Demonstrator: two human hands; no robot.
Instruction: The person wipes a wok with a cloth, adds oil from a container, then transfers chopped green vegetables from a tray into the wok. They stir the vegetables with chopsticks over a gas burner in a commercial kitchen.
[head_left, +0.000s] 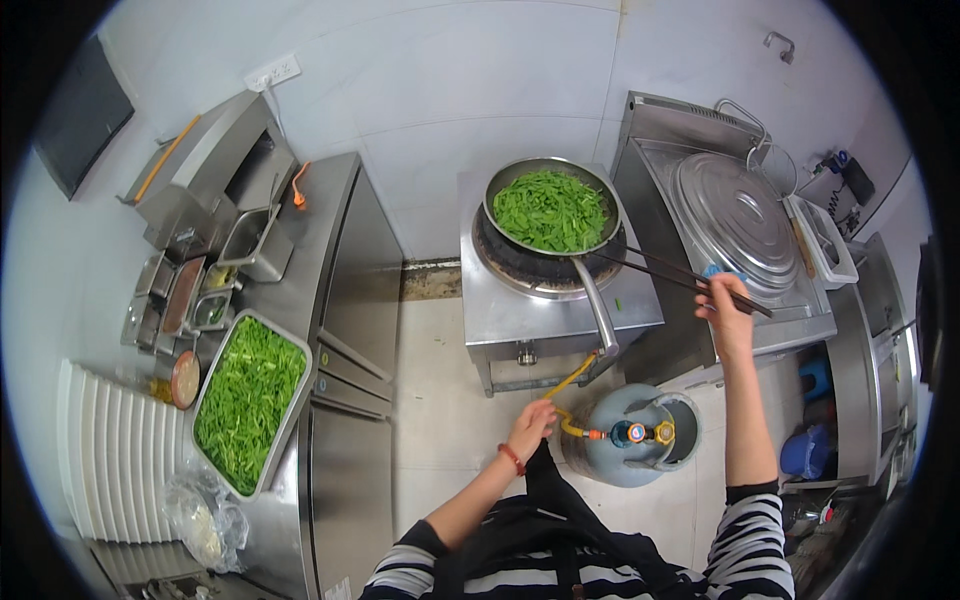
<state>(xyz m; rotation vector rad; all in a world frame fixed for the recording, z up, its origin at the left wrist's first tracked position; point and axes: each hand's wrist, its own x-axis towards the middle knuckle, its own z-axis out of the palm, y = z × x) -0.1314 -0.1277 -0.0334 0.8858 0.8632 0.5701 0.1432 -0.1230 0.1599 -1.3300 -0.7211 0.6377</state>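
Note:
My right hand (727, 307) grips a pair of long dark chopsticks (664, 277), whose tips reach the near right rim of a metal frying pan (595, 289). Chopped leafy greens (551, 210) fill the pan, which rests on a round burner (502, 262) in a low steel stove (487, 322). The pan's handle points towards me. A small piece of green lies on the stove top to the right of the handle. My left hand (534, 427), with a red bracelet at its wrist, hangs in front of me near the yellow gas hose; it appears to hold nothing, its fingers loosely bent.
A grey gas cylinder (600, 450) stands on the floor before me. On the left steel counter (330, 195) are a tray of chopped greens (251, 405), small metal containers and stacked white trays (120, 450). To the right, a large round lid (739, 217) covers a steel cooker beside a white plastic basket (825, 247).

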